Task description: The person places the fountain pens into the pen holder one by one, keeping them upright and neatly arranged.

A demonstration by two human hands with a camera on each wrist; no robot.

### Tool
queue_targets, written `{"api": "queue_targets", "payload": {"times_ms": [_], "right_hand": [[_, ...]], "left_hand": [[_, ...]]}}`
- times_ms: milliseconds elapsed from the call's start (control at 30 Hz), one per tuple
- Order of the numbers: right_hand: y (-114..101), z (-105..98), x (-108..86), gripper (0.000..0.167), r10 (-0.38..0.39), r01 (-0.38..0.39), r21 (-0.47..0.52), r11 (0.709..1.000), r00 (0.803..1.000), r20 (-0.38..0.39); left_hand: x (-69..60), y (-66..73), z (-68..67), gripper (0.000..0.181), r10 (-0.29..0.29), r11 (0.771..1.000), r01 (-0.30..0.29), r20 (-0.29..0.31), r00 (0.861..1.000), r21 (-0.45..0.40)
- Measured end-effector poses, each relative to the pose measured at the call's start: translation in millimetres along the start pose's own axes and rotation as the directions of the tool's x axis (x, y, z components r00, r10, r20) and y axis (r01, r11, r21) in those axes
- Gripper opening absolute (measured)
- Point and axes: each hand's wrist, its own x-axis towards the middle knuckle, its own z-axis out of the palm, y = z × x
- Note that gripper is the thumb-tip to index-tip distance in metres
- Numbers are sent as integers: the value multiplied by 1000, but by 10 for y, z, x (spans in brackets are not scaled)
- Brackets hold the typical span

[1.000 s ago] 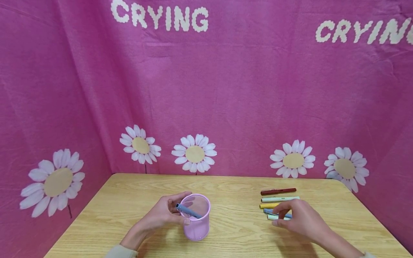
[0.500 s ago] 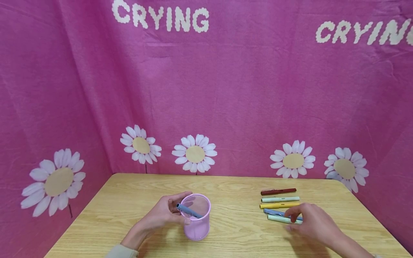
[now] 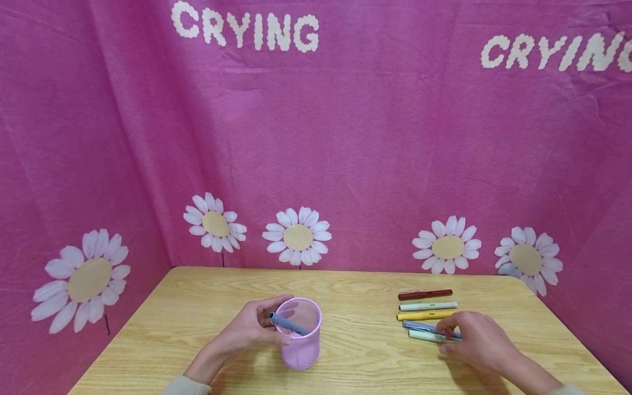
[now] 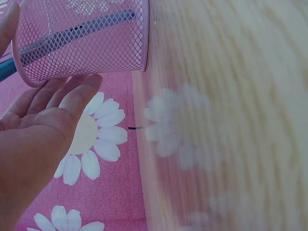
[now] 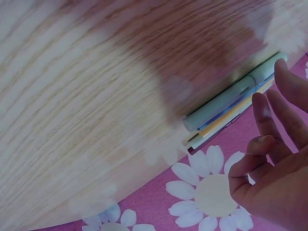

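My left hand (image 3: pixel 252 326) holds a pink mesh pen cup (image 3: pixel 302 351) by its rim, thumb on the near side and fingers behind. The cup stands upright on the table, and a blue-grey pen (image 3: pixel 291 323) leans inside it, its end above the rim. My right hand (image 3: pixel 481 337) hovers at the right ends of a row of pens. Thumb and index finger straddle the nearest, a light green pen (image 5: pixel 231 94), with a gap visible between them. Beyond it lie a blue pen (image 3: pixel 419 326), a yellow pen (image 3: pixel 424 315), a pale mint pen (image 3: pixel 428 306) and a dark red pen (image 3: pixel 425 294).
The wooden table (image 3: pixel 355 351) has its far edge against a pink cloth backdrop (image 3: pixel 365 164) printed with daisies and lettering. More cloth rises along both sides. Bare wood separates the cup from the row of pens.
Over the last second my right hand has shifted right along the pens toward their right ends, uncovering more of the yellow and light green ones. The left hand and cup stay put.
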Motion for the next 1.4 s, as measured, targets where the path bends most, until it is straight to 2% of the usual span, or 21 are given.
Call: {"api": "queue_targets", "payload": {"times_ms": [100,333,533,933,1200,1400], "right_hand": [[12,15,20,26,-13,13,4,1000,1000,2],[44,54,28,27,-62,63,36,997,997,-47],[85,66,51,29,-67,72,62,995,995,-74],[128,83,77,29,-55,58,60,997,997,-57],[103,93,104,26,-29,30,73,997,1000,-12],[102,127,75,25,-75,78,90,993,997,-34]], "left_hand": [[0,3,3,82,4,1000,-4,2,1000,-6],[6,11,16,83,7,1000,-7,2,1000,-6],[5,21,25,83,-5,1000,5,-3,1000,6],[7,18,15,81,2,1000,-2,1,1000,0],[-1,7,10,82,10,1000,-10,6,1000,-1],[3,5,8,82,14,1000,-14,4,1000,5]]}}
